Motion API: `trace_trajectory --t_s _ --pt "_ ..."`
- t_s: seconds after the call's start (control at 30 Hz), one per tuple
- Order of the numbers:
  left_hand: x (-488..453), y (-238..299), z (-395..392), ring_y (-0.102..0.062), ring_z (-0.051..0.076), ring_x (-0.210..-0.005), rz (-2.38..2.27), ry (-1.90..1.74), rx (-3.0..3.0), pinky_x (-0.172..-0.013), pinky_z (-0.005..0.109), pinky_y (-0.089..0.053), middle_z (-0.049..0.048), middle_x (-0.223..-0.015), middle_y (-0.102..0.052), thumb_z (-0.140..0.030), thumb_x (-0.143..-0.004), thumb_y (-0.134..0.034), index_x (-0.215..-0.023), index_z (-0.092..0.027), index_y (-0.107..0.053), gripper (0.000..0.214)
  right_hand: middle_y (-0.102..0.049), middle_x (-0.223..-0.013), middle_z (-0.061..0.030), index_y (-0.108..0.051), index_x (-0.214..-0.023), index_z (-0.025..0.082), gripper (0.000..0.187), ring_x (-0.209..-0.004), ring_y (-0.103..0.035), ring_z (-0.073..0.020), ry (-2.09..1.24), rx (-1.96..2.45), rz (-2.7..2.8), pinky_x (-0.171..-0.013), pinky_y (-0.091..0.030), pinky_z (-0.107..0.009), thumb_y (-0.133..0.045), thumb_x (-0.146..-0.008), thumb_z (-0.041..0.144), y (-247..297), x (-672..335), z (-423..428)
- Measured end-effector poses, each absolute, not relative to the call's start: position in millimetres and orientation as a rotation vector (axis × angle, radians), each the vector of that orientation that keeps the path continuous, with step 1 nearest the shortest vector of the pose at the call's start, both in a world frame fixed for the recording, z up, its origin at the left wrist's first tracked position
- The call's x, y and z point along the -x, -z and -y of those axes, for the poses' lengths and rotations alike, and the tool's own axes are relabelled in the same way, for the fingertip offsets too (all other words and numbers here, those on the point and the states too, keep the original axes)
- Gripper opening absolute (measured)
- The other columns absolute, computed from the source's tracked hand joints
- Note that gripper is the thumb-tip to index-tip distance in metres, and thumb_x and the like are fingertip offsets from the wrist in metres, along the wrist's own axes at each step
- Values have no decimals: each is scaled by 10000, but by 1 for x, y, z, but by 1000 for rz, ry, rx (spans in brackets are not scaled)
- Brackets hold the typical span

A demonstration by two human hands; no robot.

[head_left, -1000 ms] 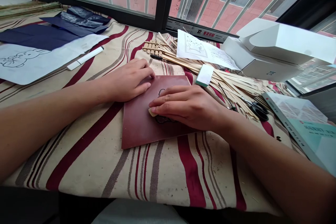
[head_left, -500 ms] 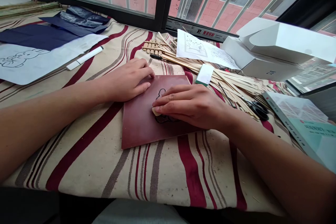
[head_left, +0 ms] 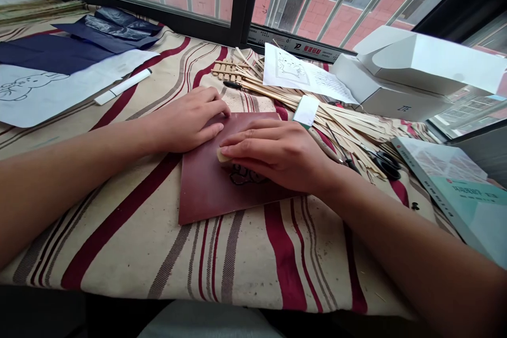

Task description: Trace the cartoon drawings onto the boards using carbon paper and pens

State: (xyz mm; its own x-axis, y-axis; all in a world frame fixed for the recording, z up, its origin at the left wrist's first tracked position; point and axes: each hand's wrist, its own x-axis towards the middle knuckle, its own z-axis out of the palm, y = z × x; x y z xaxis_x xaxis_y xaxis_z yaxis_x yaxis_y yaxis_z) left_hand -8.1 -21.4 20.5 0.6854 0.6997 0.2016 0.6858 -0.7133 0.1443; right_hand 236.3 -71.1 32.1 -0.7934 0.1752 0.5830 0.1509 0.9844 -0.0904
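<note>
Pale block (head_left: 223, 155), pinched under the right hand's (head_left: 273, 156) curled fingers, has slid up the maroon board (head_left: 202, 190), off the dark traced outline (head_left: 245, 175); the left hand (head_left: 186, 119) lies open on the board's corner.

On my feed I count two hands, one left hand (head_left: 184, 120) and one right hand (head_left: 273, 156), on one reddish-brown board (head_left: 206, 190), with one pale block (head_left: 223, 155) under the right fingers. Around them I count two paper sheets, one rabbit drawing (head_left: 31, 96) and one sketch sheet (head_left: 301, 71), plus one white marker (head_left: 122, 86), one pair of scissors (head_left: 384, 165), one white box (head_left: 390, 87) and one book (head_left: 447, 190).
</note>
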Motion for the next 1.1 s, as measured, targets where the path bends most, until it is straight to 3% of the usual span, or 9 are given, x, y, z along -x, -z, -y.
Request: trace_trajectory --t_s 0.23,0.63,1.1 --pt "10 -20 20 -595 342 -1192 -1151 -375 -2844 -1125 490 -449 162 -1204 -613 -432 -971 -417 -1261 -141 -677 486 -837 -1099 -111 -781 -1059 84 206 -979 -769 -223 -74 194 2628 -874 -626 -348 -577 -1062 117 -38 -246 72" --pt "10 -20 21 -606 344 -1172 -1150 -367 -2868 -1113 501 -460 164 -1175 -613 -432 -970 -400 -1252 -129 -676 497 -831 -1027 -90 -775 -1029 139 289 -948 -750 -203 65 287 2718 -844 -598 -331 -500 -1107 173 -39 -240 77" --pt "10 -17 20 -600 327 -1175 -1146 -402 -2856 -1114 480 -450 143 -1195 -614 -419 -971 -428 -1240 -159 -679 450 -816 -1020 -111 -766 -1012 128 378 -960 -731 -225 177 386 2782 -845 -584 -350 -404 -1119 150 -45 -240 81"
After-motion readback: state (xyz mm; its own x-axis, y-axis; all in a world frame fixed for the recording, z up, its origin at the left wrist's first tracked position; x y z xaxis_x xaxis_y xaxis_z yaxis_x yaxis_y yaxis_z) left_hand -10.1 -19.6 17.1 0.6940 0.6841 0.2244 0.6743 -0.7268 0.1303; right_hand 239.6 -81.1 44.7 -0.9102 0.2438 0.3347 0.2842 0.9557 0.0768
